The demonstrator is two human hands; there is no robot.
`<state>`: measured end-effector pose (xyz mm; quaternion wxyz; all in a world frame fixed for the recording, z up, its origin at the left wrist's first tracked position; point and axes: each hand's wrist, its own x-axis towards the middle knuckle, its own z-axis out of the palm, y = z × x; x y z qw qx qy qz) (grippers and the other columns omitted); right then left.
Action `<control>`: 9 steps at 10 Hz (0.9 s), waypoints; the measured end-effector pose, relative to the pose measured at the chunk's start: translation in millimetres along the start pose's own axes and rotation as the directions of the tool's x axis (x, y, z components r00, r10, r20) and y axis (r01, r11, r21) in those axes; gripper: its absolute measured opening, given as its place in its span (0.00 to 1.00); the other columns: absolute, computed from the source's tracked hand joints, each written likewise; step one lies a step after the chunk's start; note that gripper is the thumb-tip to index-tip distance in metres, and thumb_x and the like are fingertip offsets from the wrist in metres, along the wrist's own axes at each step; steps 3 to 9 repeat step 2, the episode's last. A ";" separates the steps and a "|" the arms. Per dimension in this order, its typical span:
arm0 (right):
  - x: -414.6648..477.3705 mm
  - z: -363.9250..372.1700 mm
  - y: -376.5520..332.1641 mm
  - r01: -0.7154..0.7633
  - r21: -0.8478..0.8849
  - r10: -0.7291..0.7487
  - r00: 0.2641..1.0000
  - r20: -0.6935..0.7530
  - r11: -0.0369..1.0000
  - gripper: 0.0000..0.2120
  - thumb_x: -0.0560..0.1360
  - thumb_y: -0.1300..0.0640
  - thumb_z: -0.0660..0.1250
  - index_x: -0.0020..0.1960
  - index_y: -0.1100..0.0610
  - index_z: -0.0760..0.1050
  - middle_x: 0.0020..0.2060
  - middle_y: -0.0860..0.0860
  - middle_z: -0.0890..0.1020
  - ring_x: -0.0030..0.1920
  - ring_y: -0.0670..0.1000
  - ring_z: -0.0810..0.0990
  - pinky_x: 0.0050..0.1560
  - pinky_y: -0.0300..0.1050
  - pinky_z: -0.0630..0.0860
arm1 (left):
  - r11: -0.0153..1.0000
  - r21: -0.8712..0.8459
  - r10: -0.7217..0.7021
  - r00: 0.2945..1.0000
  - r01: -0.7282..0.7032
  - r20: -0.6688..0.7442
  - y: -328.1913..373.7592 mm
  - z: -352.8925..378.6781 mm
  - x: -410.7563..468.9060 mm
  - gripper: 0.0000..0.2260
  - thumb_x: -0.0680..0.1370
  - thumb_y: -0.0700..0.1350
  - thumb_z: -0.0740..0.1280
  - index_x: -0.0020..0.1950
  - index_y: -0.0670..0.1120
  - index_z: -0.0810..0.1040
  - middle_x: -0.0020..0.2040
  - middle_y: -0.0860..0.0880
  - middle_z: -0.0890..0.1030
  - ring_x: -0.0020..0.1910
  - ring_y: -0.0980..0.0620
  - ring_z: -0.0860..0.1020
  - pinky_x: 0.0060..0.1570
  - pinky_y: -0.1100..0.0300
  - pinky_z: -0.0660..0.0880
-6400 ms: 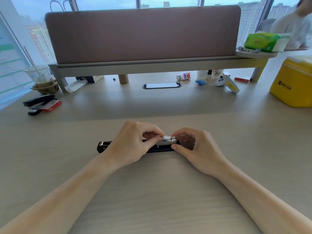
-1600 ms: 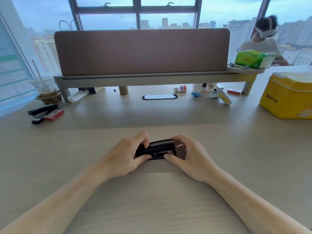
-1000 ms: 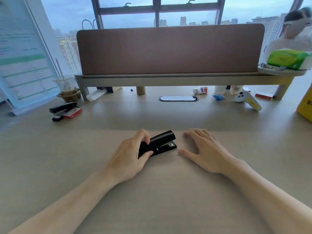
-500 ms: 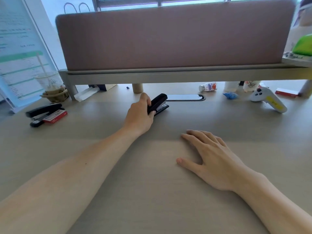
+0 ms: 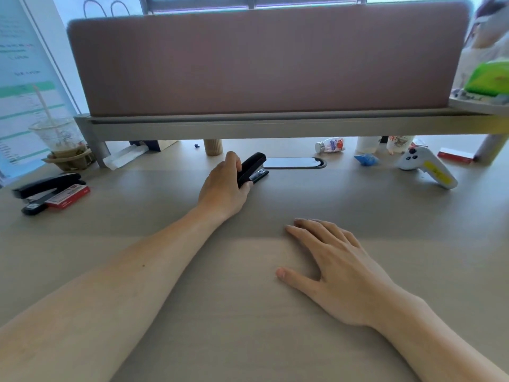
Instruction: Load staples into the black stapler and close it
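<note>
Our left hand (image 5: 224,186) grips the closed black stapler (image 5: 252,168) (right hand (image 5: 334,267) flat, empty, on the worktop (image 5: 248,326)); released carelessly, it may tip.

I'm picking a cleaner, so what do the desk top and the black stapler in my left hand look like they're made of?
Desk top: looks like pale wood-grain laminate or veneer with a matte finish; fine straight grain lines, only a soft sheen. Solid wood can't be ruled out.

Black stapler, in the left hand: looks like smooth black plastic or painted metal; a faint highlight runs along its top. Which one can't be told.
</note>
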<state>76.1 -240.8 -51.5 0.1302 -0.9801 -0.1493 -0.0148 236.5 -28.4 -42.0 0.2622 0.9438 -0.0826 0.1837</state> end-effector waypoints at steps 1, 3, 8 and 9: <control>1.4 0.4 0.9 -0.010 0.009 0.010 1.000 0.003 1.000 0.44 0.72 0.20 0.46 0.83 0.39 0.54 0.83 0.36 0.56 0.84 0.43 0.52 0.83 0.44 0.50 | 0.997 0.020 0.077 0.995 -0.076 -0.057 1.8 -12.4 -12.0 0.16 0.78 0.50 0.71 0.61 0.47 0.69 0.61 0.45 0.77 0.56 0.42 0.76 0.50 0.52 0.72; -2.2 -1.7 -1.4 -0.001 0.014 0.001 1.000 -0.012 1.000 0.43 0.74 0.21 0.48 0.83 0.40 0.56 0.83 0.38 0.58 0.84 0.44 0.54 0.84 0.45 0.51 | 0.981 0.008 0.194 0.980 -0.193 -0.054 10.3 -30.5 -41.2 0.17 0.78 0.50 0.70 0.64 0.48 0.72 0.63 0.45 0.78 0.60 0.42 0.76 0.57 0.49 0.73; -2.2 -1.7 -1.4 -0.001 0.014 0.001 1.000 -0.012 1.000 0.43 0.74 0.21 0.48 0.83 0.40 0.56 0.83 0.38 0.58 0.84 0.44 0.54 0.84 0.45 0.51 | 0.981 0.008 0.194 0.980 -0.193 -0.054 10.3 -30.5 -41.2 0.17 0.78 0.50 0.70 0.64 0.48 0.72 0.63 0.45 0.78 0.60 0.42 0.76 0.57 0.49 0.73; -2.2 -1.7 -1.4 -0.001 0.014 0.001 1.000 -0.012 1.000 0.43 0.74 0.21 0.48 0.83 0.40 0.56 0.83 0.38 0.58 0.84 0.44 0.54 0.84 0.45 0.51 | 0.981 0.008 0.194 0.980 -0.193 -0.054 10.3 -30.5 -41.2 0.17 0.78 0.50 0.70 0.64 0.48 0.72 0.63 0.45 0.78 0.60 0.42 0.76 0.57 0.49 0.73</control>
